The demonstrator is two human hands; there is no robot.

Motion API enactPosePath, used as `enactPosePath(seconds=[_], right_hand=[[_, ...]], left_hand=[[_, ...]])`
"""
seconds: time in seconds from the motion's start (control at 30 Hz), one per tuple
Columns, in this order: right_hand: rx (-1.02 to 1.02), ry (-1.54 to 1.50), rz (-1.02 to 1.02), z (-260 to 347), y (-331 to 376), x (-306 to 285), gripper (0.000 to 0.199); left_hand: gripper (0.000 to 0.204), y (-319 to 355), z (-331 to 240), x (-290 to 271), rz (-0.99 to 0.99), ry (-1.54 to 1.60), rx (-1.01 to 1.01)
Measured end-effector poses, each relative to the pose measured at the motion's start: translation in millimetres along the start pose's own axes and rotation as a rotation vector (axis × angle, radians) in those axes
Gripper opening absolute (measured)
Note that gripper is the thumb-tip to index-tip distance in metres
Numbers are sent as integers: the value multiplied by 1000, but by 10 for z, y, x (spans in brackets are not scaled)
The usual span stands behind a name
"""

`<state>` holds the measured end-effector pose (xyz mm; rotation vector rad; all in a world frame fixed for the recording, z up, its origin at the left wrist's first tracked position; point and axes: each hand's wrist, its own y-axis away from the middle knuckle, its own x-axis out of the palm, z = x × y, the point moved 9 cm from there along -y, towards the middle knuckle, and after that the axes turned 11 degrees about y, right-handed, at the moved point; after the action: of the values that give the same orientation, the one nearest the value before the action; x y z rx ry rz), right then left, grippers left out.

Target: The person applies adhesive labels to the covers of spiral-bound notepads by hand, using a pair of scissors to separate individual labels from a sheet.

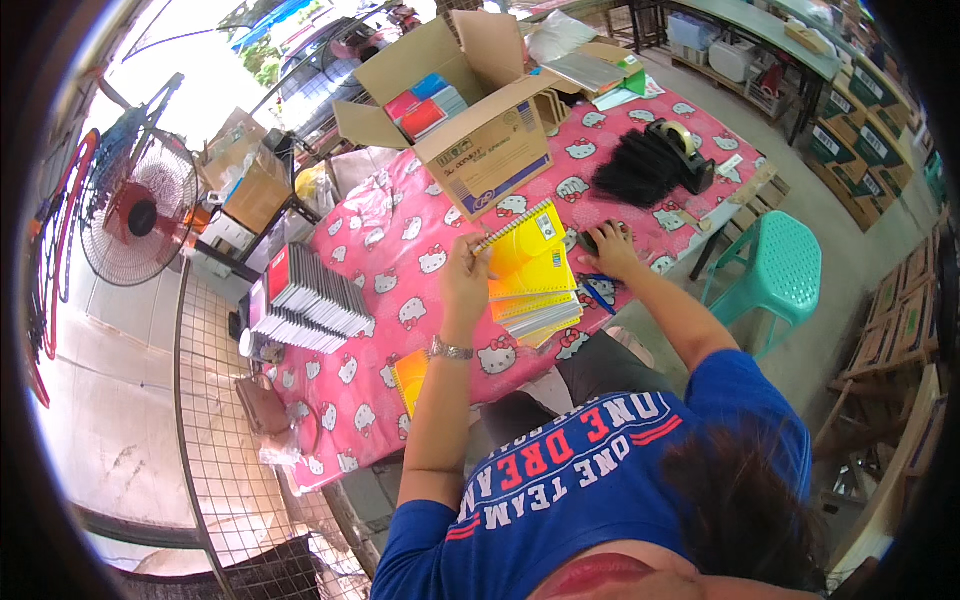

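Note:
My left hand [468, 265] grips the spiral-bound edge of a yellow notebook [527, 245], raised at a tilt over a stack of similar yellow notebooks [535, 297]. A watch with a metal band circles that wrist. To the right of the stack, my right hand [610, 248] rests low over the table with its fingers curled round a small dark object [588, 241], too covered to name. Blue pens [600, 292] lie just below that hand. Another yellow-orange notebook [410, 378] shows partly behind my left forearm.
A pink patterned cloth [412, 312] covers the table. An open cardboard box [490, 160] with books inside stands at the back. Stacked notebooks [305, 305] sit at left, near a fan [138, 212]. Black bristly material [635, 170], a tape dispenser [685, 155] and a green stool [768, 265] are right.

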<state>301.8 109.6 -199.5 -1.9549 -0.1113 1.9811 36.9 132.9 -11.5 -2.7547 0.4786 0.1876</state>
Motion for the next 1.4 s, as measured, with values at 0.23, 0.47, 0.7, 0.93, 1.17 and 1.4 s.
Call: enactPosePath(seconds=[0.23, 0.47, 0.7, 0.93, 1.17, 1.4], right_hand=[[-69, -78, 93, 345, 1033, -71, 64], [90, -572, -431, 428, 803, -1753, 60], [-353, -516, -444, 1281, 726, -2452, 62], [-369, -366, -409, 1452, 678, -2476, 62], [-232, -970, 185, 1459, 555, -2056, 50], [-49, -977, -151, 776, 449, -1840, 41]], left_hand=[[24, 119, 127, -129, -77, 9, 9], [20, 162, 43, -165, -153, 85, 115], [21, 210, 36, -85, -133, 34, 161], [25, 182, 187, -114, -83, 96, 134], [22, 215, 255, -109, -110, 162, 170], [15, 847, 65, -1068, -603, 279, 48]])
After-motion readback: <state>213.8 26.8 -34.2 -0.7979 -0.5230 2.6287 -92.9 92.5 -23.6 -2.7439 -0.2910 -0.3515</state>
